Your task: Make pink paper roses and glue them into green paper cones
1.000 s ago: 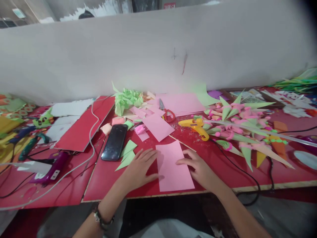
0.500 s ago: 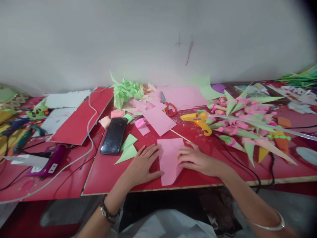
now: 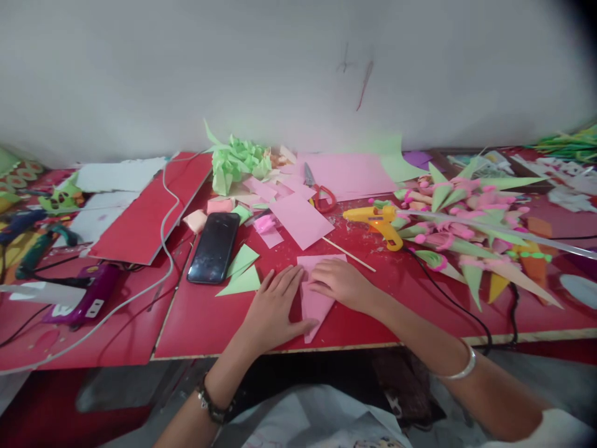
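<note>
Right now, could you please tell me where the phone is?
In the head view, the phone lies left of centre, beside the green papers, beyond the left hand.

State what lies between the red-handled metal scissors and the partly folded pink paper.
Between the scissors and folded paper, the head view shows part of a flat pink paper rectangle and a thin pale stick.

The left hand [image 3: 276, 309] and right hand [image 3: 344, 284] touch the folded paper [image 3: 313, 310]. A phone [image 3: 214, 247] lies left of it.
</note>
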`<action>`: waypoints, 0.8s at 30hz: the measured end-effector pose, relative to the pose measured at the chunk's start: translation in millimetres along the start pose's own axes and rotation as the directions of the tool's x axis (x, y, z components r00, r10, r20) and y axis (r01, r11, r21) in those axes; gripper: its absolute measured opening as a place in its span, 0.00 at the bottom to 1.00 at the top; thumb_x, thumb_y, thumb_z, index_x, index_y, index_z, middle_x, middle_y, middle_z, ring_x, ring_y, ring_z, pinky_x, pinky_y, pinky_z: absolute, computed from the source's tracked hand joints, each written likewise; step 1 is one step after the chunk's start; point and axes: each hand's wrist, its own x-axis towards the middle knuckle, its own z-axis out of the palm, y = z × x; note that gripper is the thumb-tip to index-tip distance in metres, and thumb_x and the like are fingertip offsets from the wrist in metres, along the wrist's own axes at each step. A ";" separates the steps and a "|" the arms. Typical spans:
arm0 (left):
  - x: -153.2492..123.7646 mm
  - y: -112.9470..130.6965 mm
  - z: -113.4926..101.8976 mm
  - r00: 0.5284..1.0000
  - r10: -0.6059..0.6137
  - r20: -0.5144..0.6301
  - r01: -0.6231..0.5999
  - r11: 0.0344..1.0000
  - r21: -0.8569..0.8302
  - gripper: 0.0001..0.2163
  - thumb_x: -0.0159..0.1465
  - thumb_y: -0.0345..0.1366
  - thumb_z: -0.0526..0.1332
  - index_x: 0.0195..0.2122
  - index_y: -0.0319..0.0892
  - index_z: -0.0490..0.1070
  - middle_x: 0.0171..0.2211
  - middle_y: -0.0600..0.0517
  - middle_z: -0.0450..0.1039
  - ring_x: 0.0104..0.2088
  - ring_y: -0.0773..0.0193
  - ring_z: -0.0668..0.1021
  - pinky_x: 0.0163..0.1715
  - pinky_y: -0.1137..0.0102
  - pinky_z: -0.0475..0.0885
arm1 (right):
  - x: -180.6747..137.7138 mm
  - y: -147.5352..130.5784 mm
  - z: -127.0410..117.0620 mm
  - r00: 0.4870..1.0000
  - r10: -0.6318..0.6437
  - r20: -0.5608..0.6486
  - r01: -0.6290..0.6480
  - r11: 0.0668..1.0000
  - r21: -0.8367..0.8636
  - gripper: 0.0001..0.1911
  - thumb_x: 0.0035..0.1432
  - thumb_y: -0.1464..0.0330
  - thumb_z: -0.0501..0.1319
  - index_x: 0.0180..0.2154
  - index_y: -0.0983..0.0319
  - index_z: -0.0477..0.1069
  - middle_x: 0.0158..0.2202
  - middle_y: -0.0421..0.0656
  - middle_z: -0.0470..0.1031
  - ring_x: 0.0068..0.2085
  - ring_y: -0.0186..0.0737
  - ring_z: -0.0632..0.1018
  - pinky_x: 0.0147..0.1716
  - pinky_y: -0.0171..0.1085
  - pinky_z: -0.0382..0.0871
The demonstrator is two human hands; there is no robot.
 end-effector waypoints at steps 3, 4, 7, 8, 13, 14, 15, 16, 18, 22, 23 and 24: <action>0.2 -0.2 -1.0 1.000 -0.006 0.007 0.006 1.000 0.006 0.36 0.54 0.55 0.51 0.59 0.39 0.44 0.59 0.47 0.51 0.58 0.58 0.55 0.58 0.60 0.45 | 2.6 0.7 3.6 1.000 0.010 -0.019 -0.011 0.999 -0.032 0.14 0.58 0.63 0.51 0.28 0.64 0.69 0.29 0.42 0.73 0.34 0.37 0.71 0.36 0.35 0.59; 0.4 -0.4 -1.3 1.000 -0.009 0.010 0.009 1.000 0.008 0.36 0.55 0.55 0.51 0.59 0.39 0.44 0.59 0.47 0.51 0.58 0.59 0.55 0.58 0.60 0.44 | 2.8 0.5 4.4 1.000 0.015 -0.022 -0.016 0.999 -0.047 0.15 0.59 0.63 0.50 0.28 0.64 0.69 0.29 0.43 0.73 0.34 0.37 0.71 0.36 0.35 0.59; 1.2 -1.1 -1.2 1.000 -0.015 0.017 0.014 1.000 0.016 0.37 0.54 0.56 0.51 0.59 0.38 0.44 0.59 0.47 0.50 0.58 0.59 0.54 0.58 0.60 0.44 | 2.5 -1.0 5.7 0.999 0.031 -0.031 -0.034 0.995 -0.092 0.15 0.59 0.63 0.49 0.28 0.64 0.69 0.29 0.43 0.74 0.34 0.38 0.72 0.35 0.35 0.59; 1.4 -1.3 -0.8 1.000 -0.017 0.019 0.017 1.000 0.019 0.38 0.54 0.56 0.51 0.59 0.38 0.44 0.59 0.46 0.50 0.58 0.59 0.55 0.58 0.60 0.45 | 2.4 -1.7 5.8 0.999 0.038 -0.037 -0.041 0.994 -0.104 0.15 0.59 0.63 0.50 0.28 0.64 0.69 0.29 0.43 0.74 0.34 0.38 0.72 0.35 0.35 0.59; 1.0 -1.3 0.2 0.999 -0.022 0.022 0.022 0.999 0.023 0.39 0.53 0.56 0.52 0.59 0.37 0.43 0.59 0.45 0.51 0.58 0.58 0.55 0.58 0.60 0.46 | 3.6 -3.5 7.2 0.997 0.051 -0.060 -0.060 0.988 -0.143 0.13 0.58 0.64 0.52 0.29 0.64 0.69 0.27 0.43 0.74 0.32 0.37 0.72 0.32 0.34 0.58; 0.8 -1.2 0.3 1.000 -0.020 0.020 0.020 1.000 0.023 0.39 0.53 0.56 0.52 0.59 0.37 0.43 0.59 0.45 0.51 0.58 0.58 0.55 0.58 0.60 0.46 | 4.0 -3.5 7.8 0.997 0.050 -0.065 -0.060 0.986 -0.155 0.12 0.58 0.64 0.52 0.29 0.64 0.69 0.27 0.43 0.74 0.31 0.37 0.72 0.32 0.34 0.58; 0.7 -1.2 0.3 1.000 -0.018 0.016 0.017 1.000 0.023 0.39 0.53 0.56 0.52 0.59 0.37 0.43 0.59 0.45 0.51 0.58 0.58 0.55 0.58 0.60 0.46 | 4.4 -3.5 8.4 0.996 0.048 -0.071 -0.059 0.984 -0.169 0.12 0.58 0.65 0.52 0.29 0.64 0.69 0.26 0.43 0.73 0.31 0.37 0.72 0.32 0.34 0.58; 0.7 -1.2 0.4 1.000 -0.015 0.011 0.015 1.000 0.021 0.39 0.53 0.56 0.52 0.59 0.37 0.43 0.59 0.45 0.51 0.58 0.58 0.55 0.58 0.60 0.46 | 4.8 -3.4 9.0 0.996 0.045 -0.075 -0.058 0.982 -0.182 0.12 0.58 0.65 0.52 0.29 0.64 0.69 0.26 0.43 0.73 0.30 0.37 0.72 0.31 0.34 0.57; 0.9 -1.4 0.6 1.000 -0.008 -0.002 0.008 1.000 0.016 0.39 0.52 0.56 0.53 0.59 0.38 0.43 0.59 0.45 0.52 0.58 0.57 0.56 0.58 0.59 0.47 | 5.2 -3.2 10.2 0.996 0.041 -0.079 -0.057 0.978 -0.202 0.11 0.58 0.66 0.52 0.29 0.64 0.69 0.26 0.42 0.73 0.30 0.37 0.72 0.30 0.34 0.57; 0.9 -1.2 1.8 1.000 -0.001 -0.023 0.001 1.000 0.007 0.39 0.52 0.56 0.54 0.59 0.38 0.44 0.58 0.45 0.52 0.57 0.56 0.57 0.57 0.58 0.48 | 5.5 -3.0 12.0 0.996 0.046 -0.073 -0.061 0.975 -0.214 0.11 0.58 0.66 0.51 0.30 0.64 0.69 0.27 0.42 0.73 0.31 0.37 0.72 0.31 0.35 0.57; 0.1 -0.7 2.1 1.000 -0.003 -0.025 0.003 1.000 0.006 0.39 0.52 0.56 0.54 0.59 0.38 0.45 0.58 0.44 0.53 0.57 0.55 0.57 0.57 0.58 0.49 | 5.6 -3.0 12.3 0.996 0.050 -0.072 -0.064 0.975 -0.214 0.11 0.58 0.66 0.51 0.30 0.64 0.69 0.27 0.42 0.73 0.31 0.37 0.72 0.31 0.35 0.57; -1.1 -0.1 2.5 1.000 -0.007 -0.027 0.007 1.000 0.004 0.39 0.51 0.56 0.54 0.58 0.38 0.45 0.57 0.44 0.53 0.56 0.54 0.58 0.56 0.57 0.50 | 5.7 -3.0 12.5 0.996 0.055 -0.071 -0.069 0.974 -0.214 0.11 0.59 0.66 0.51 0.30 0.64 0.69 0.27 0.42 0.73 0.31 0.37 0.72 0.32 0.35 0.57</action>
